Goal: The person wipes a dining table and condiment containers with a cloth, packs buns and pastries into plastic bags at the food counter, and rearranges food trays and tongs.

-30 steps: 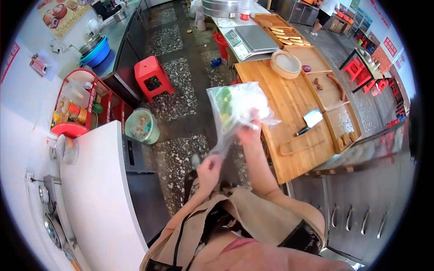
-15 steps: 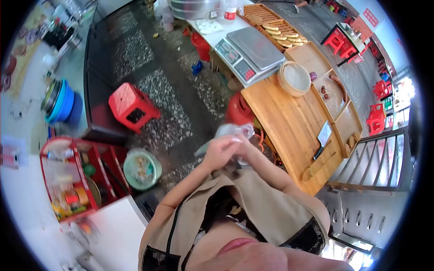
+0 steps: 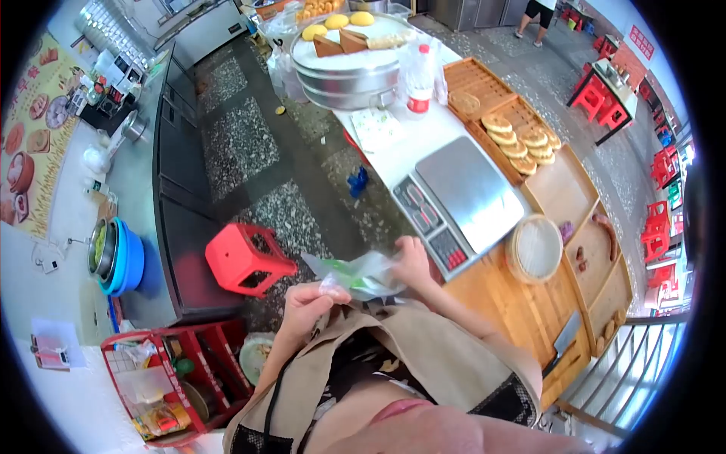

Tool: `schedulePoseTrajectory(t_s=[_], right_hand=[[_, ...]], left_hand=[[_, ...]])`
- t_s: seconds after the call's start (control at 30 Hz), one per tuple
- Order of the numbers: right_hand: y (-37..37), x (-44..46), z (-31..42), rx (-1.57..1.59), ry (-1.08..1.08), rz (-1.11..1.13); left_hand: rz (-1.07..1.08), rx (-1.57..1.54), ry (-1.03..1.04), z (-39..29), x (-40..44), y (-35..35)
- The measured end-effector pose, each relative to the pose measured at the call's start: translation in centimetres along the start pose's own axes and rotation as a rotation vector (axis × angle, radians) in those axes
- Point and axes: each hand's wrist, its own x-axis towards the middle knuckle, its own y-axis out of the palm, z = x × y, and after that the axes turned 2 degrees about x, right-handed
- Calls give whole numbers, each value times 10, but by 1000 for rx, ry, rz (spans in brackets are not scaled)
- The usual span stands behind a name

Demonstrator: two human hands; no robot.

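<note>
A clear plastic bag (image 3: 367, 274) with something green showing on or through it is stretched in front of my apron (image 3: 435, 340). My left hand (image 3: 308, 304) pinches the bag's near left edge between thumb and fingers. At its other end my right hand (image 3: 412, 262) is closed on the bag, close to the near corner of the digital scale (image 3: 473, 197). The fingertips of my right hand are partly hidden.
A red stool (image 3: 246, 257) stands ahead on the left. Right of me, a wooden board (image 3: 522, 318) bears a cleaver (image 3: 563, 337) and a round steamer basket (image 3: 535, 248). Trays hold flatbreads (image 3: 522, 144). A metal steamer (image 3: 348, 79) stands farther off, beside a bottle (image 3: 420, 79).
My hands were close together and are now apart, with the bag spread between them. The view has tilted up, showing more of the steamer and the far floor.
</note>
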Motion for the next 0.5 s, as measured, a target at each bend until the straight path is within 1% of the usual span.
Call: schedulePoseTrajectory(t_s=[0.03,0.07,0.13,0.2,0.27,0.3,0.33,0.37,0.4,0.43,0.47,0.5], right_hand=[[0,21,-3,142,148,122],[-1,39,-5,207,213,224],[-6,72,-11,229,350,468],[-8,98,-18,73,380,382],[-7,126,-15,153,600,411],[-2,137,-15,145,592,396],[2,145,-12,370,647,316],[5,161,-7,596,693,228],[-5,172,27,985,753,108],[-8,182,45,1179,617,92],[-8,191,60,1365,469,75],[-6,200,77,1459,405,-13]], left_hand=[[-42,6,-9,0,20,-9],[-85,12,-19,0,40,-18],[-132,-54,28,10,89,-46],[-119,-58,8,17,136,-78],[-40,72,-101,10,179,-102],[-7,47,-116,6,201,-112],[20,40,-187,-2,221,-122],[82,55,-189,-3,245,-136],[143,66,-198,-3,267,-148],[161,55,-197,-3,286,-159],[244,17,-272,-1,307,-170],[327,-19,-345,0,327,-179]])
